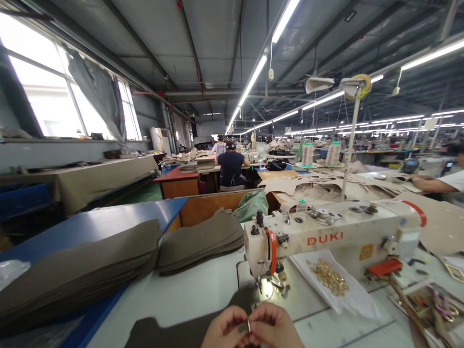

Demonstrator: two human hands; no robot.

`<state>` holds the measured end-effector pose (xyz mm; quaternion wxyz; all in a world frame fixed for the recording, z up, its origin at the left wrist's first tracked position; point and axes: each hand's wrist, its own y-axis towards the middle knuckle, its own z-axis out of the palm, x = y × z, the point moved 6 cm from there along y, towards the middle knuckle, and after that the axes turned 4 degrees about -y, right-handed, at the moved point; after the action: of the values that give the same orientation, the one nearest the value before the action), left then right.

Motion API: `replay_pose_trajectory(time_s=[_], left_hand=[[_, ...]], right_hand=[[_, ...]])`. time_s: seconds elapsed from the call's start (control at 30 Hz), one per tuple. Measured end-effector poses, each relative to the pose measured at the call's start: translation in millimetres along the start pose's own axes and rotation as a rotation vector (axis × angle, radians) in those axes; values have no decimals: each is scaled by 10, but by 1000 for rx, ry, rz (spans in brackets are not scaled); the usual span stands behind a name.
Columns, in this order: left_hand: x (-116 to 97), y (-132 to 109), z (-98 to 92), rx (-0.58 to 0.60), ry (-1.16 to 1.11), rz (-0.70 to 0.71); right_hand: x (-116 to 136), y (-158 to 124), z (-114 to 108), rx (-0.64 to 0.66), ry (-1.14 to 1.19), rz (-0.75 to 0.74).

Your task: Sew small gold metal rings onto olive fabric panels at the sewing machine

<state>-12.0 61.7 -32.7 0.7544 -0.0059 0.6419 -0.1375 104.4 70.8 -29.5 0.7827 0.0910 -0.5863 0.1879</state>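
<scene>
Nearest of all, the left hand (224,330) and the right hand (273,328) meet at the bottom edge, fingertips pressed together around a small gold-coloured metal piece (249,326). Both sets of fingers are closed in a pinch on it, one from each side; it stands roughly upright between them, just in front of the sewing machine's needle area. Its full shape is hidden by the fingers.

Below and to the left of the hands, a dark fabric piece (170,333) lies flat on the pale table (188,295), reaching toward the lit spot under the needle. Right of that spot, gold-coloured rings (328,277) sit heaped on a white sheet (357,304), near the body of the sewing machine (348,237), which is marked DUKI. At far right, an open tray (409,296) holds small items, among them scissors-like handles.

Beyond the hands on the left are two stacks of dark pieces, a larger stack (83,266) and a smaller stack (203,239), side by side. Behind the machine, pale cut pieces (311,186) spread below two thread cones (321,154). Another person's arm (431,184) reaches in from the right. Farther off, a person in a dark top (231,168) sits facing away, and bright windows (43,82) line the left wall.
</scene>
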Motion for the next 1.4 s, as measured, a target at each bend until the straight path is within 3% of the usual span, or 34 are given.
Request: replay_pose_trajectory(time_s=[0.27,0.53,0.8,1.07,1.23,1.4], left_hand=[[-253,-141,162,96,82,-15],[-366,-222,165,18,331,113],[-306,-197,122,-18,328,150],[-398,-213,154,-65,150,104],[-417,-223,147,-87,117,82],[-371,-232,119,-128,138,110]], right_hand=[[195,-192,47,56,-89,24],[409,-415,90,-37,-492,-135],[376,-385,-9,-137,-512,-214],[223,-254,-8,-170,-159,-100],[205,-265,-47,-247,-184,-171],[240,-300,-29,-205,-231,-194]])
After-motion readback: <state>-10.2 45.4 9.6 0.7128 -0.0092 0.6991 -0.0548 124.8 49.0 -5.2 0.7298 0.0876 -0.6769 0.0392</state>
